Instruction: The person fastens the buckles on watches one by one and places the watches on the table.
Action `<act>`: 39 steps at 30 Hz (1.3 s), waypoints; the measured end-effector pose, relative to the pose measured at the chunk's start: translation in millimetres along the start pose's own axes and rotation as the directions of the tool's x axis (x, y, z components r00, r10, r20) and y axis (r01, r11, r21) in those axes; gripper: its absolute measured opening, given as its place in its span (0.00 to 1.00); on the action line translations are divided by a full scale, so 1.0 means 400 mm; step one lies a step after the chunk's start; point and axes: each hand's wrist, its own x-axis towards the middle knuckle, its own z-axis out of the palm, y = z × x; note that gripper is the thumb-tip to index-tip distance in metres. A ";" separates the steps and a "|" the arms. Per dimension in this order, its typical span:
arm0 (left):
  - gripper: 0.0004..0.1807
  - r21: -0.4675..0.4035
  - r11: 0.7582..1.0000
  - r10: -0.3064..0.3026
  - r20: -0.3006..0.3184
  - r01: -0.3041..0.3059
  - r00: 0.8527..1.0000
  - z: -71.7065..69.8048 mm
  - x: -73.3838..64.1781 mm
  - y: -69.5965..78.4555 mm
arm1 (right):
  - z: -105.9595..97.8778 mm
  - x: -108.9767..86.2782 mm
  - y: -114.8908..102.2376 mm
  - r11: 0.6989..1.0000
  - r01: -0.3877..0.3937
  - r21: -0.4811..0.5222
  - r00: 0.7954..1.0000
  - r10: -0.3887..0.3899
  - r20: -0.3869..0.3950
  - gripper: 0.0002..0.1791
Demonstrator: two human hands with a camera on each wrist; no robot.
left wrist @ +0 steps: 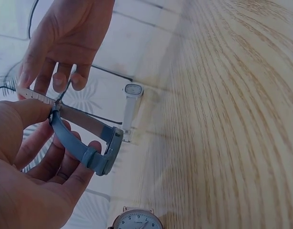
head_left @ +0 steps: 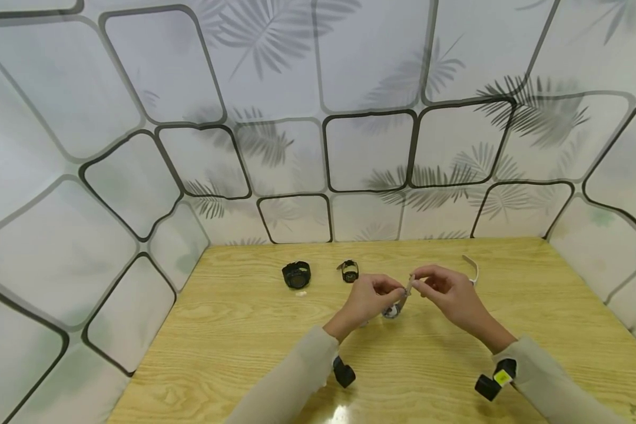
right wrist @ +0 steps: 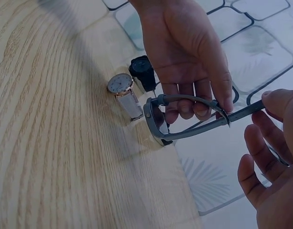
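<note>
Both hands hold a wristwatch (head_left: 391,311) with a grey-blue strap above the wooden table. Its strap (right wrist: 194,131) forms a loop, the end threaded through the buckle (left wrist: 55,109). At the buckle, my left hand (head_left: 370,299) pinches the strap between thumb and fingers. My right hand (head_left: 453,294) grips the strap's free end, its thumb and index finger pressed together on it. The watch case (left wrist: 113,150) hangs at the far end of the loop, seen edge-on in the left wrist view.
A black watch (head_left: 297,275) and a smaller dark watch (head_left: 350,272) lie toward the table's back. A white-strapped watch (left wrist: 133,90) is at the right, behind my right hand. Left of the hands lies a white-dialled watch (right wrist: 120,84). Patterned fabric walls (head_left: 368,153) enclose the table.
</note>
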 end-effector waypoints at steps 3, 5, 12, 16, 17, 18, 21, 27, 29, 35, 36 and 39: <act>0.06 0.003 1.000 -0.020 -0.006 0.020 1.000 0.002 0.002 -0.001 | 0.000 -0.001 0.012 1.000 0.005 0.010 1.000 -0.006 0.027 0.13; 0.06 0.008 1.000 -0.028 -0.009 0.028 1.000 0.002 0.003 -0.001 | -0.001 -0.001 0.014 1.000 0.012 0.008 0.999 -0.013 0.044 0.13; 0.06 0.030 0.997 -0.071 -0.018 0.071 0.997 0.000 0.002 0.004 | -0.001 0.002 0.010 0.998 0.042 -0.048 0.996 -0.038 0.078 0.11; 0.06 0.034 0.994 -0.102 -0.029 0.103 0.994 0.001 0.002 0.008 | 0.004 0.006 0.012 0.990 0.097 -0.100 0.992 -0.088 0.095 0.12; 0.06 0.031 0.993 -0.110 -0.033 0.111 0.993 0.001 0.002 0.009 | 0.005 0.008 0.013 0.987 0.115 -0.112 0.990 -0.104 0.099 0.12; 0.06 0.027 0.992 -0.120 -0.038 0.121 0.992 0.001 0.003 0.011 | 0.006 0.009 0.014 0.984 0.130 -0.121 0.988 -0.118 0.102 0.11; 0.06 0.017 0.990 -0.142 -0.053 0.143 0.989 0.003 0.004 0.014 | 0.009 0.011 0.014 0.978 0.159 -0.137 0.983 -0.145 0.111 0.11; 0.06 0.020 0.995 -0.100 -0.016 0.101 0.995 -0.005 -0.002 0.013 | 0.000 0.015 0.018 0.978 0.138 -0.154 0.988 -0.125 0.095 0.11; 0.07 0.033 0.997 -0.074 0.005 0.074 0.997 -0.009 -0.005 0.013 | -0.006 0.015 0.021 0.979 0.115 -0.170 0.992 -0.104 0.075 0.12; 0.08 0.130 0.992 0.001 -0.002 0.000 1.000 -0.010 -0.009 0.014 | -0.012 0.009 0.027 0.984 0.070 -0.167 0.996 -0.060 0.066 0.11; 0.08 0.140 0.990 0.011 -0.009 -0.010 1.000 -0.008 -0.010 0.014 | -0.011 0.009 0.027 0.984 0.068 -0.163 0.996 -0.058 0.068 0.11; 0.07 0.153 0.988 0.036 -0.021 -0.033 0.999 -0.005 -0.010 0.013 | -0.008 0.009 0.027 0.984 0.072 -0.160 0.996 -0.062 0.066 0.11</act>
